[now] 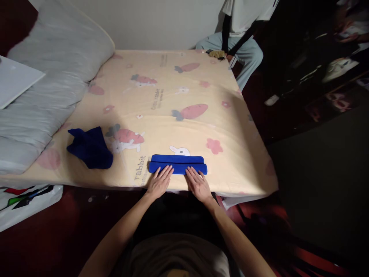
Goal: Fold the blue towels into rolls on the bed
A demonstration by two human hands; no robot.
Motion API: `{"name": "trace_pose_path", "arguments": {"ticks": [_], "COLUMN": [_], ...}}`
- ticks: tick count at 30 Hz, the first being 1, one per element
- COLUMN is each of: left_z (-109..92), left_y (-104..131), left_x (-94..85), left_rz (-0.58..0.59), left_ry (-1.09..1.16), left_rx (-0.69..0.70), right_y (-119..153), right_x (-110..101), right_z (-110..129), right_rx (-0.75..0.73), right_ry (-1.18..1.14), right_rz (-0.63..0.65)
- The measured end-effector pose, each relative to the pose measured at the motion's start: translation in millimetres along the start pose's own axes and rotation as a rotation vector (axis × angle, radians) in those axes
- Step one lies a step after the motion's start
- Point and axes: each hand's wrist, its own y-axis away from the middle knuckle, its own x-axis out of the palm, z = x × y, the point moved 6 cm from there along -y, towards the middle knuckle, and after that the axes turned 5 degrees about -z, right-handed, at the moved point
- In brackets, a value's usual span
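A blue cloth [178, 158], folded into a long narrow strip with a seam along its length, lies near the front edge of the bed. My left hand [160, 182] rests flat on the left part of the strip, fingers stretched out. On its right part lies my right hand [198, 184], also flat with the fingers extended. Neither hand grips the cloth; both press on its near half. A second blue cloth [90, 148] lies crumpled to the left, apart from my hands.
The bed [161, 127] has a cream sheet printed with rabbits and carrots. A grey quilt [57, 77] is heaped at the left, with a white flat object [19, 80] on it. Someone in light trousers [248, 54] sits at the far right corner, beside a small tan item [216, 54].
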Motion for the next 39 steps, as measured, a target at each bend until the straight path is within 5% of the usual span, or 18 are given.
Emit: {"name": "trace_pose_path", "arguments": {"ticks": [4,7,17,24,31,39], "left_z": [38,47,69,28,20,56], "left_y": [15,12,-68,-104,-95,-75], "left_x": [-4.1,-6.3,-20.1,2.5,9.8,1.4], "left_rz": [-0.038,-0.048,0.023,0.03,0.063,0.113], "left_ry": [-0.046,-0.047,-0.017,0.044,0.099,0.029], "left_rx": [-0.023,-0.059,-0.238,-0.175,-0.105,-0.087], "right_y": [17,12,-71,-107,-103,-71], "right_x": [-7,-9,-9,18,35,11], "right_z": [-37,-49,-75,-26,-14,-63], "right_rx": [0.082,0.125,0.325,0.163,0.055,0.066], "right_ry": [0.058,0.066,0.069,-0.046,-0.107,-0.062], "right_rz": [-0.052,-0.079,-0.009,0.028,0.058,0.008]}}
